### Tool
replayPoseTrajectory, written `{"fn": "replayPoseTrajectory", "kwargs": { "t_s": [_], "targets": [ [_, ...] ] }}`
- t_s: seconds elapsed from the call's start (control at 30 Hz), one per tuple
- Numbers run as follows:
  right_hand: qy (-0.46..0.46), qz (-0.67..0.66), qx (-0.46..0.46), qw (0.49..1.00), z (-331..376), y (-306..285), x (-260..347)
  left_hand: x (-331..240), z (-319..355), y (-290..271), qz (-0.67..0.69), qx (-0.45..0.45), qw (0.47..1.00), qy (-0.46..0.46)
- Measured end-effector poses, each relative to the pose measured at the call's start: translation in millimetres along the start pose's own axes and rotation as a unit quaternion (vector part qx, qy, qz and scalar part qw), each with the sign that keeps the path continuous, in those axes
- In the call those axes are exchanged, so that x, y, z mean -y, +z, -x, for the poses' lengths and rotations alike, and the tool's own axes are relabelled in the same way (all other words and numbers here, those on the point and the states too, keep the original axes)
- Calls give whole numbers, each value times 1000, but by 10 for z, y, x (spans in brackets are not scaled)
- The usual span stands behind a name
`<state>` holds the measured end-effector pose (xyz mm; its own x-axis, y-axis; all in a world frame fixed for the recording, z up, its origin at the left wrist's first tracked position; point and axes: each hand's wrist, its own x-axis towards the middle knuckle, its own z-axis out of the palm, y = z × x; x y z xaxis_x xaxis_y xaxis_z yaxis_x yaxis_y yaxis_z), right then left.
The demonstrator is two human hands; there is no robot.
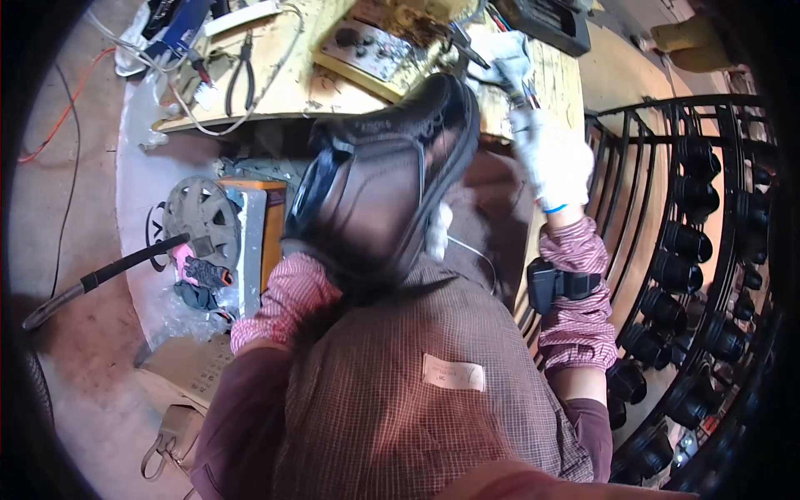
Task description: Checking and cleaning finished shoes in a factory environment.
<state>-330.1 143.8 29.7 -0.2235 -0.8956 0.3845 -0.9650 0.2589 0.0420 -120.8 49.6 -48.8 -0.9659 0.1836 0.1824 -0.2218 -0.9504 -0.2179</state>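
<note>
A large black shoe (pixel 375 183) is raised above my lap, tilted, with its toe end toward the workbench. My left hand holds it; the shoe hides most of that hand, and a bit of white glove (pixel 439 232) shows past the shoe's right edge. At the bench's right edge is my right hand (pixel 562 167), in a white glove and stretched forward. Its fingers are smeared by motion, close to a pale cloth (pixel 500 58) and some slim tools. Whether it grips one of them I cannot make out.
Pliers (pixel 242 77), cables and a stained board (pixel 358 54) lie on the wooden workbench (pixel 312 96). A black tray (pixel 546 25) sits at its far right. Dark shoes (pixel 687 242) fill a black rack on the right. A grey reel (pixel 200 221) and cardboard box (pixel 187 367) stand left.
</note>
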Motion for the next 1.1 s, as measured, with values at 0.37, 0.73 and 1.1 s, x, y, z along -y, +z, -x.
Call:
{"fn": "replayPoseTrajectory", "kwargs": {
  "t_s": [0.37,0.73,1.1],
  "targets": [
    [-16,69,-2,998,-246,514,-509,237,898,735,-291,-335,716,539],
    [9,-135,29,990,714,-343,-195,-820,568,1508,-428,-587,230,648],
    [-223,-280,-83,930,-342,-472,696,-684,615,1575,-440,-637,249,581]
  ]
}}
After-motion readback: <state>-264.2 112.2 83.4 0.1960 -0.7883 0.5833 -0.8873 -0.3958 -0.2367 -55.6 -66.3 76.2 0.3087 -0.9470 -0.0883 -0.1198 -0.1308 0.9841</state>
